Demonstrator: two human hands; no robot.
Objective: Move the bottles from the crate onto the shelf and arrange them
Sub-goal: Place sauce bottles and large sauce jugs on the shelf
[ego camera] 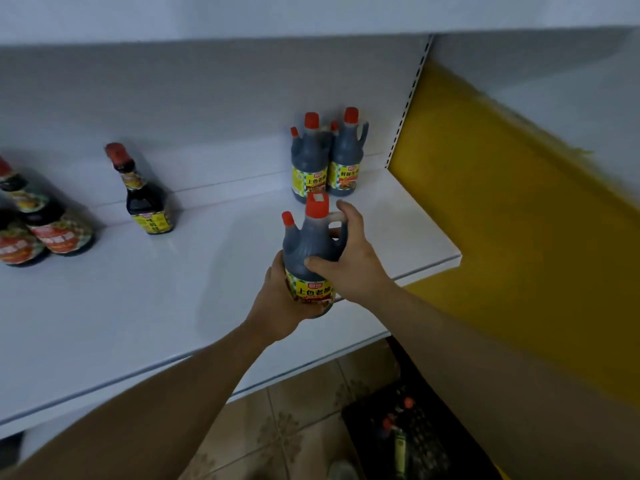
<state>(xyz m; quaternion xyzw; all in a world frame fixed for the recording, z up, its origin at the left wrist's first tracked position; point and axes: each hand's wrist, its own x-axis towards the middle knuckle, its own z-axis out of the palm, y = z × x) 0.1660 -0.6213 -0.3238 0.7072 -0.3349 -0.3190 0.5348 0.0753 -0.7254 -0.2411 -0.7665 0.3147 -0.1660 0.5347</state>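
Both hands hold a dark sauce jug [307,244] with a red cap and a yellow label, upright above the white shelf [173,299]. My left hand [278,306] cups its base from the left. My right hand [346,254] grips its handle and shoulder from the right. Two matching jugs [327,157] stand side by side at the back right of the shelf, just behind the held one. The black crate [412,434] sits on the floor at the lower right, with red-capped bottles inside.
A slim dark bottle [143,199] stands alone mid-shelf. Several round bottles [38,226] cluster at the left edge. A yellow wall [502,209] and a perforated shelf upright [408,98] bound the right side. An upper shelf [311,15] overhangs. Tiled floor [284,420] lies below.
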